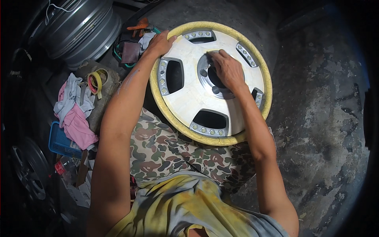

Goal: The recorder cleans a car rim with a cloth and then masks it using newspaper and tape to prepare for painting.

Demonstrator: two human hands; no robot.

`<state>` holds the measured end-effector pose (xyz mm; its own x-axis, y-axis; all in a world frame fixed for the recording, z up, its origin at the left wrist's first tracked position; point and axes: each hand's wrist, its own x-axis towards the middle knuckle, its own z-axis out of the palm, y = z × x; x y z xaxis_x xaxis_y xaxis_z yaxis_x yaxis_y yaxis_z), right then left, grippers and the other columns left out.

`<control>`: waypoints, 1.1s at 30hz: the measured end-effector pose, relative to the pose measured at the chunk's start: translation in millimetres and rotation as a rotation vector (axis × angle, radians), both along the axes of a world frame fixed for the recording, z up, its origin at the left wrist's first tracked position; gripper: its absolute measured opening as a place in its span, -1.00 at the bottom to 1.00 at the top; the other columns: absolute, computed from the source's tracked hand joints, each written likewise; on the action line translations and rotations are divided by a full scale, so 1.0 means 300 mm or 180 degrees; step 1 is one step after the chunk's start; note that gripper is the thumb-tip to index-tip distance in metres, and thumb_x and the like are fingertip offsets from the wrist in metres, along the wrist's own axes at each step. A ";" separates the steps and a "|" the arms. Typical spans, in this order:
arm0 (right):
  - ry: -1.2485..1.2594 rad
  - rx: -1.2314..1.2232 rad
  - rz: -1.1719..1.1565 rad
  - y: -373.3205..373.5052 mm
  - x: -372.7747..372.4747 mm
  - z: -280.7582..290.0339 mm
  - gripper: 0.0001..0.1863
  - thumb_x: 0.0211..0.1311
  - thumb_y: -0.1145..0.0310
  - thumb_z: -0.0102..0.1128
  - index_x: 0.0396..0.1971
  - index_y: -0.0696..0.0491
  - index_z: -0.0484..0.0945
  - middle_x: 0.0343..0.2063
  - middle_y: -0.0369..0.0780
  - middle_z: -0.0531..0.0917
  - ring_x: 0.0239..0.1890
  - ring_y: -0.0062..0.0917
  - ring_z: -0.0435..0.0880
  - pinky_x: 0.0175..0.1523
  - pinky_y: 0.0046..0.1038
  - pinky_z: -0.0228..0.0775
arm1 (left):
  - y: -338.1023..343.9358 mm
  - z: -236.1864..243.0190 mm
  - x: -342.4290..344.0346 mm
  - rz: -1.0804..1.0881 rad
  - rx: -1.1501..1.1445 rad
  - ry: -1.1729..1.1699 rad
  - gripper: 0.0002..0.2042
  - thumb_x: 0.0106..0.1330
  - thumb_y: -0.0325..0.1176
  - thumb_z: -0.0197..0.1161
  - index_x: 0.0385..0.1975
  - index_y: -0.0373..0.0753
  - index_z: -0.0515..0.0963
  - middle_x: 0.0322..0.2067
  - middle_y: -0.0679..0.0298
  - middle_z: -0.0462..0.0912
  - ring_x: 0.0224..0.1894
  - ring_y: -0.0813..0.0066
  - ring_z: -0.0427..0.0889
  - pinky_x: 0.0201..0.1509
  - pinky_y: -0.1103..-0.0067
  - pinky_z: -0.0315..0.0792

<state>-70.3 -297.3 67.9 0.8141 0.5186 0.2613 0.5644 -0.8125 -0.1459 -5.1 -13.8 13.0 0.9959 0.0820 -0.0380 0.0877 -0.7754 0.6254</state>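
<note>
A large wheel rim (197, 89) leans over my knees, its face covered in white and its outer edge wrapped in crinkled yellow tape (159, 93). Several window openings with bolt-studded grey edges surround the bare grey hub (204, 77). At the upper left edge, my left hand (160, 42) is closed over the taped lip, thumb lying on the white face. My right hand (227, 71) reaches over the hub's centre hole, its fingers bent together at the hub's upper border. Its fingertips partly hide whatever they pinch there.
On my left, rolls of tape (97, 81) and grey and pink rags (77, 120) lie beside a blue basket (63, 142). A bare metal rim (85, 33) stands at the upper left, another wheel (29, 170) lower down. Worn concrete floor (316, 150) stretches to the right.
</note>
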 end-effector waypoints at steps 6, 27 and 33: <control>-0.0241 -0.0114 -0.0235 -0.008 -0.013 0.013 -0.80 0.33 0.42 0.11 -0.11 0.04 0.62 -0.26 -0.16 0.60 -0.30 -0.18 0.67 -0.24 -0.21 0.52 | -0.007 -0.002 0.003 -0.0052 -0.0005 0.0012 -0.41 0.43 0.03 0.11 0.31 -0.25 0.38 0.22 -0.03 0.51 0.30 0.02 0.45 0.37 0.27 0.31; 0.0139 -0.0621 0.0549 0.009 0.009 0.130 -0.70 0.26 0.46 0.14 -0.02 -0.06 0.62 -0.26 -0.20 0.59 -0.20 -0.28 0.67 -0.09 -0.26 0.53 | -0.002 -0.015 -0.003 0.0045 -0.0032 -0.0118 -0.42 0.42 0.07 0.11 0.23 -0.30 0.43 0.09 -0.13 0.59 0.19 -0.02 0.54 0.26 0.29 0.40; 0.0179 -0.0491 0.1213 -0.006 0.004 0.081 -0.69 0.26 0.47 0.14 0.00 -0.02 0.58 -0.26 -0.20 0.58 -0.24 -0.26 0.66 -0.11 -0.26 0.54 | -0.005 -0.005 -0.009 -0.0041 -0.0026 -0.0145 -0.43 0.43 0.06 0.11 0.21 -0.30 0.44 0.09 -0.12 0.59 0.17 -0.01 0.55 0.24 0.28 0.41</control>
<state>-69.1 -299.0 92.0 0.5671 0.8152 0.1174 0.8236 -0.5617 -0.0781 -7.8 -15.4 11.6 0.9976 0.0689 0.0069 0.0489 -0.7711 0.6348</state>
